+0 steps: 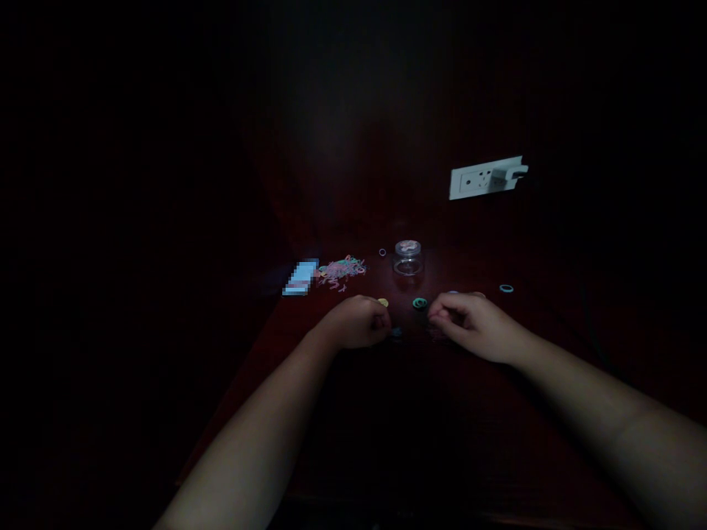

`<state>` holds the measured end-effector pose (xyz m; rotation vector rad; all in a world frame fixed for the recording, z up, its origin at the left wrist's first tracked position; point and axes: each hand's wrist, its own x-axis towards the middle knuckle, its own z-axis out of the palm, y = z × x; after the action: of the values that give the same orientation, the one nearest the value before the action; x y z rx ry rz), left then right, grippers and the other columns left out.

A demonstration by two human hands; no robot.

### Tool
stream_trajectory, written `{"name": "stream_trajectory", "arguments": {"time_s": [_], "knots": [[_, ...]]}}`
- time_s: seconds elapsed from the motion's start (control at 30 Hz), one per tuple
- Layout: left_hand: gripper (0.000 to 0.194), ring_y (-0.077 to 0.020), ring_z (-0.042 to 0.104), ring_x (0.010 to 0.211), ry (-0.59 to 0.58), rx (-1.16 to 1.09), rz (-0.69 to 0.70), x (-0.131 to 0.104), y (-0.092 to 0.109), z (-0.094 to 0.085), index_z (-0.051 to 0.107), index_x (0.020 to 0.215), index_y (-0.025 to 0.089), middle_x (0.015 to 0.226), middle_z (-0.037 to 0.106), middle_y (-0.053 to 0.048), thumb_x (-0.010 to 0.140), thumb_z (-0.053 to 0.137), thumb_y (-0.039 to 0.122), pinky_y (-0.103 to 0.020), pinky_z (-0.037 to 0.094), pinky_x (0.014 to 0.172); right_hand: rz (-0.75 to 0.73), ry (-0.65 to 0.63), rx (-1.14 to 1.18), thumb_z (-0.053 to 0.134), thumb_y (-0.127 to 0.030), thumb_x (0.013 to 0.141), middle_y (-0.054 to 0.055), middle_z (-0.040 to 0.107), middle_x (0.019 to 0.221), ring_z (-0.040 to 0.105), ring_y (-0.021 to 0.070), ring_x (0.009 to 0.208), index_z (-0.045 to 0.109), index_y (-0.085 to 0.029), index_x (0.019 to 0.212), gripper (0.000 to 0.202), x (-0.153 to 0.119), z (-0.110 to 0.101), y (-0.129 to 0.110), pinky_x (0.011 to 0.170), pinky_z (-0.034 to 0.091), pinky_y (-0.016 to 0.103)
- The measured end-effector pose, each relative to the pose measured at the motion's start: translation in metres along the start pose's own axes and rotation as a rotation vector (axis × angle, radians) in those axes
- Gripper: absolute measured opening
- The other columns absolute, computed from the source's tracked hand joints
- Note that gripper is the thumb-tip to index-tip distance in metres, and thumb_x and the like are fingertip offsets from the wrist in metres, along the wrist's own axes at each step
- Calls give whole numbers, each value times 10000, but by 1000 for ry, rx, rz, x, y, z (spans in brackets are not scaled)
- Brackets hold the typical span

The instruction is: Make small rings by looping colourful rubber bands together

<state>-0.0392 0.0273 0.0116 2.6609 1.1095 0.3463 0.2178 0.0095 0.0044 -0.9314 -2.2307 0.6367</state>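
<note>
My left hand rests on the dark red table with its fingers curled in. Whatever it may hold is hidden. A yellow hair tie shows just behind its fingers, and a small bluish one lies by the fingertips. My right hand is closed in a pinch, thumb against fingers; I cannot make out anything between them. Left of its fingertips lie green hair ties in a small group. Partly covered behind this hand is a purple one.
Farther back stands a clear lidded jar, with a single small ring to its left. A loose heap of colourful hair ties lies beside a bright, blurred-out screen. One blue tie sits at right. A wall socket holds a plug.
</note>
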Motion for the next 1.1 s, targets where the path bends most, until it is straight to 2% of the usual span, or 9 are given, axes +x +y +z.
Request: {"name": "stream_trajectory", "arguments": {"time_s": [0.17, 0.3, 0.4, 0.53, 0.63, 0.8, 1.1], "knots": [[102, -114, 598, 660, -11, -5, 1, -1, -2, -1, 711, 814, 191, 765, 686, 2, 760, 624, 193, -240, 443, 630, 5, 7, -9, 554, -289, 897, 9, 621, 638, 512, 124, 556, 632, -173, 797, 172, 0, 1, 0, 529, 384, 248], [109, -122, 594, 691, 27, -15, 18, -2, -1, 0, 693, 858, 191, 797, 673, -1, 779, 660, 259, -249, 451, 652, 6, 5, 6, 552, -295, 897, 15, 630, 644, 526, 130, 560, 630, -172, 792, 179, 0, 1, 0, 531, 386, 254], [246, -160, 610, 846, 77, -8, 42, -3, 1, 1, 683, 978, 199, 930, 675, -25, 757, 711, 303, -283, 481, 777, 7, 4, 4, 549, -295, 900, 16, 631, 643, 532, 133, 560, 630, -171, 792, 182, 0, 1, 0, 533, 386, 257], [421, -222, 604, 998, 15, 28, 7, -3, 2, 3, 688, 1073, 216, 1053, 671, -50, 696, 788, 374, -358, 464, 933, 4, -5, -4, 548, -292, 902, 19, 636, 653, 533, 133, 564, 631, -170, 800, 178, 0, 1, 0, 532, 387, 257], [346, -206, 621, 948, -14, 26, -2, -1, 2, 4, 704, 1050, 217, 1004, 676, -45, 747, 752, 377, -335, 479, 887, 10, -2, -11, 549, -291, 901, 20, 639, 657, 531, 131, 564, 631, -172, 793, 180, 0, 1, -1, 532, 386, 256], [183, -151, 627, 800, -7, 25, 37, 3, -2, 9, 718, 982, 210, 917, 680, -29, 823, 666, 284, -273, 476, 750, 3, 5, -11, 561, -288, 888, 15, 632, 646, 523, 127, 557, 637, -174, 785, 172, 0, 0, -2, 523, 383, 249], [141, -147, 640, 791, 8, 37, 46, 5, -1, 13, 724, 940, 205, 909, 695, -31, 852, 639, 275, -278, 481, 765, -10, -3, -19, 558, -289, 897, 11, 628, 658, 527, 128, 568, 634, -177, 803, 165, 0, 1, 2, 529, 386, 246]]}}
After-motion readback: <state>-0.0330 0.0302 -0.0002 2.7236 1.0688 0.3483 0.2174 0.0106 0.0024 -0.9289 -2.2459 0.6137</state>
